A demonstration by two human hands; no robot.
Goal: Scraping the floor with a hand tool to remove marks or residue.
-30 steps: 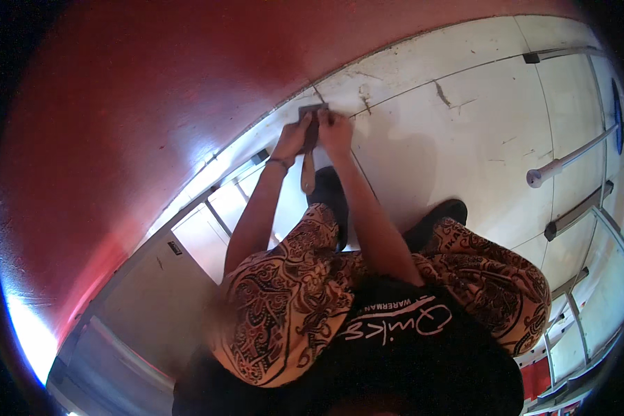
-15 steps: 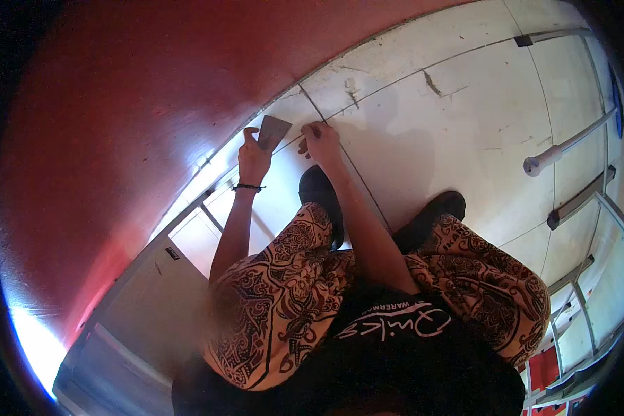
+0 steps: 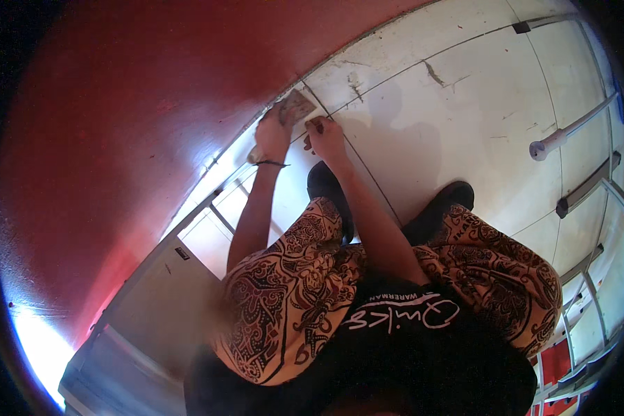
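Note:
My left hand (image 3: 274, 134), a dark band around its wrist, is closed around a putty knife. The broad grey blade of the putty knife (image 3: 299, 105) points up and right, over the pale floor tiles close to the foot of the red wall. Slight blur covers this hand, and its fingers hide most of the handle. Just right of the blade is my right hand (image 3: 328, 141), low over a tile joint with its fingers curled together. Whether something small sits in those fingertips I cannot make out.
The red wall (image 3: 132, 104) rises along the left. White floor tiles (image 3: 416, 139) carry dark scrapes and chips. A grey cabinet-like box (image 3: 163, 277) stands at lower left beside a metal frame. Metal legs and a pole with a pale end (image 3: 548, 147) are at right. My dark shoes (image 3: 440, 208) rest on the floor.
My left hand has moved right and slightly up with the putty knife, tilting its blade toward the right and closer to the right hand. The right hand has barely shifted.

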